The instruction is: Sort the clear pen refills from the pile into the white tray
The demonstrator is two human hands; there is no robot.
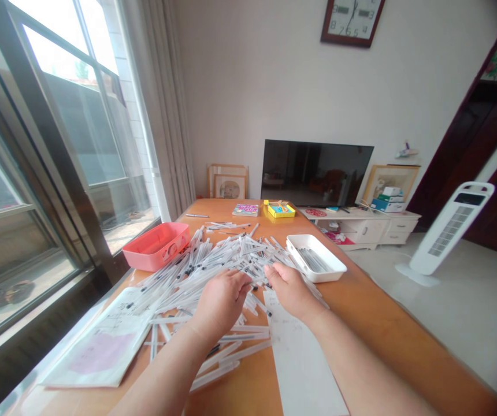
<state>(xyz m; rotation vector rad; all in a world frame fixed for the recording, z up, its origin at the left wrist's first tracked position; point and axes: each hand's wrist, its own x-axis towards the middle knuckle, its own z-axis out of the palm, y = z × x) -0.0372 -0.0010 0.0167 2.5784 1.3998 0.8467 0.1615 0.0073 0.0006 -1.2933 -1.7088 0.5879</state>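
A big heap of clear plastic pens point(226, 254), many with dark tips, spreads over the wooden table. My left hand point(225, 294) is over the heap's near side, its fingers curled into a pinch with small dark-tipped pieces close by. Just right of it, my right hand point(289, 289) is closed too, thumb against the fingers. Whatever either hand pinches is too small or hidden to make out. A white tray point(337, 270) with thin grey rods point(313, 260) in it stands beyond my right hand. Under my right forearm lies a white paper sheet point(303, 358).
A red plastic basket point(148, 254) stands at the table's left edge, an open booklet point(101, 346) nearer. At the far end are a colourful box point(245, 210) and a yellow box point(279, 210). A tower fan point(452, 231) stands on the floor at right.
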